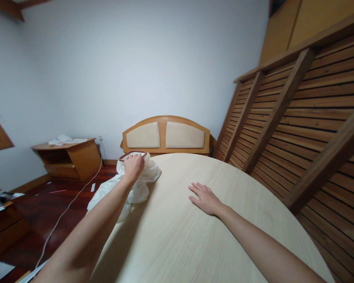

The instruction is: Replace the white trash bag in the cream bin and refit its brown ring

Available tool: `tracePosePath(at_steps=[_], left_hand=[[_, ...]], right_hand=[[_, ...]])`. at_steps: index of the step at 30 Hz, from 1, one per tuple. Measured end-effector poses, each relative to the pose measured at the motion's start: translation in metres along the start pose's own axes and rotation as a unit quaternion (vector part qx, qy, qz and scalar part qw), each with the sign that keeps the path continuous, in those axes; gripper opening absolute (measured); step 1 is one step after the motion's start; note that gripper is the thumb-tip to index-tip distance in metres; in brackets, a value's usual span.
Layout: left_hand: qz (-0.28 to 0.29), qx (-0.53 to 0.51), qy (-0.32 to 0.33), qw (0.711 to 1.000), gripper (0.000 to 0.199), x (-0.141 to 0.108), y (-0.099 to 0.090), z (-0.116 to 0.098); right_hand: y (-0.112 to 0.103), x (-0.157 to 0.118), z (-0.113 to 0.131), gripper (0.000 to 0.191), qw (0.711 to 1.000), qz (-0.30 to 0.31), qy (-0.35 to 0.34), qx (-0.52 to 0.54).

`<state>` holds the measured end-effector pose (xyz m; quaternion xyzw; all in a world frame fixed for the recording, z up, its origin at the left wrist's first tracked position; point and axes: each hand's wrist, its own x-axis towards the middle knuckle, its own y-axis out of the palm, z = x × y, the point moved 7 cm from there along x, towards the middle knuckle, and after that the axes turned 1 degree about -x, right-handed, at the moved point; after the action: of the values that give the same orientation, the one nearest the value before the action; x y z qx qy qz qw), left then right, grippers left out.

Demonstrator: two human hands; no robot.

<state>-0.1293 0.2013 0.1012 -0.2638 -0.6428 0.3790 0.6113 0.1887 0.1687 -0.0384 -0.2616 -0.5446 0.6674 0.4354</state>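
My left hand [133, 168] is closed on the near side of a reddish-brown rounded rectangular frame [138, 152] at the left edge of the round table [177, 236]. White plastic bags [149, 171] hang bunched below and around that hand, partly over the tabletop and partly past its edge. My forearm hides some of the plastic, and I cannot tell how the bag is joined to the frame. Palm down with fingers spread, my right hand [205, 198] rests on the pale wood surface and holds nothing.
Slatted wooden panels [271, 118] lean along the table's right side. Behind the table stands a padded headboard [165, 135]. At left, a low wooden cabinet [69, 157] carries white paper or plastic, and a white cable [67, 218] crosses the dark red floor.
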Motion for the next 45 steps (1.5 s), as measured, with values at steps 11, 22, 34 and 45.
tracePosePath(at_steps=[11, 22, 34, 45], left_hand=[[0.022, -0.004, 0.028, 0.999, 0.035, 0.002, 0.001, -0.005], [-0.016, -0.057, 0.124, 0.990, 0.029, -0.010, -0.022, -0.072], [-0.051, -0.130, 0.195, 0.971, 0.019, -0.057, -0.033, -0.147], [-0.130, -0.160, 0.312, 0.927, 0.014, -0.113, -0.059, -0.171]], right_hand=[[-0.001, -0.001, 0.001, 0.061, 1.000, -0.008, -0.003, 0.008], [-0.004, -0.003, 0.001, 0.059, 1.000, -0.016, -0.004, 0.016], [-0.033, -0.015, 0.012, 0.024, 0.993, -0.103, -0.051, -0.022], [-0.104, -0.045, 0.023, 0.014, 0.936, -0.333, -0.107, -0.037]])
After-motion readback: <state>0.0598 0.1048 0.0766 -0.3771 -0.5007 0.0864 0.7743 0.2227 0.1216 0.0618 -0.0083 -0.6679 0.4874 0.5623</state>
